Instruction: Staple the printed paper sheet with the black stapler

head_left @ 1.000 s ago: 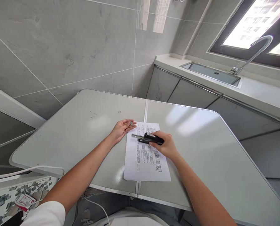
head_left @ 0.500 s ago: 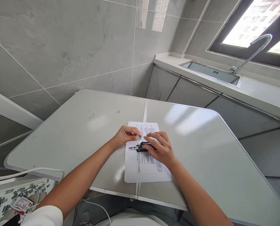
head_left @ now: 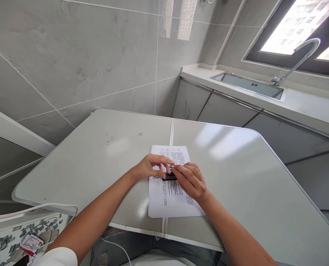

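Note:
A black stapler (head_left: 169, 176) lies on printed sheets of paper (head_left: 164, 208), its metal magazine sticking out to the left and its body partly covered by my fingers. Just above it, a small silvery strip of staples (head_left: 171, 167) shows between my fingertips. My left hand (head_left: 150, 165) is closed around the strip from the left, with its thumb low by the stapler. From the right, my right hand (head_left: 191, 180) pinches the same strip with thumb and fingertips. The fingers hide most of the strip.
The papers lie across the seam of a pale folding table (head_left: 236, 184). At lower left, grey staple strips (head_left: 3, 242), a red-and-white box (head_left: 32, 242) and a white cable (head_left: 42, 207) are on a lower surface. A counter with a sink (head_left: 247, 87) stands at the right.
My right hand has left its place on the stapler's handle and come to the strip of staples. My left hand has moved right with the strip, so both hands meet above the stapler.

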A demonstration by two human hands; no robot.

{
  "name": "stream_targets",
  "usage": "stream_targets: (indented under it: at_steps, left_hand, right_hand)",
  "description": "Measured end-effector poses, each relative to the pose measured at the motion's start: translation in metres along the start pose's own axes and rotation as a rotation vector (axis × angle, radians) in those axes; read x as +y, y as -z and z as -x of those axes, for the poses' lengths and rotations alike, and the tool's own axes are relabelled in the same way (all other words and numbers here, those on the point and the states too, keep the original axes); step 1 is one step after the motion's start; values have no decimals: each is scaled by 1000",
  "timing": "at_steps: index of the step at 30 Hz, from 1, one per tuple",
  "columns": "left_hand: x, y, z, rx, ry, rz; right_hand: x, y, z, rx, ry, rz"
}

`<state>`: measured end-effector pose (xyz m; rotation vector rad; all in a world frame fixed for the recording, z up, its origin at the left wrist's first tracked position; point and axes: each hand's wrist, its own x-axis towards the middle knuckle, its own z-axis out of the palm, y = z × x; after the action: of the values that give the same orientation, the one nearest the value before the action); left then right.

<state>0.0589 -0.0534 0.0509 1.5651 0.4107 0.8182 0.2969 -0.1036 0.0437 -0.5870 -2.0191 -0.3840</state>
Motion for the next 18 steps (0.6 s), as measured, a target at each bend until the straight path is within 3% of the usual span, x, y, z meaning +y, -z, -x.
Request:
stream_targets:
  at_steps: [2,3,6,8,13,18]
  left_hand:
    - [-1,3,0,-3,-23,-10]
    - [-2,6,0,63,-30,-53]
    - [-9,28,1,422,3,-422]
    - [-17,50,2,550,48,-803]
    - [-38,90,4,621,253,-1229]
    - [-50,89,2,473,533,-1353]
  right_hand:
    - [10,6,2,15,-2,69]
    - [17,10,3,25,-22,114]
    - [51,17,8,33,-191,260]
    - [77,19,17,-21,-385,311]
    - [117,15,46,-184,-824,252]
    - [122,6,59,-335,-996,192]
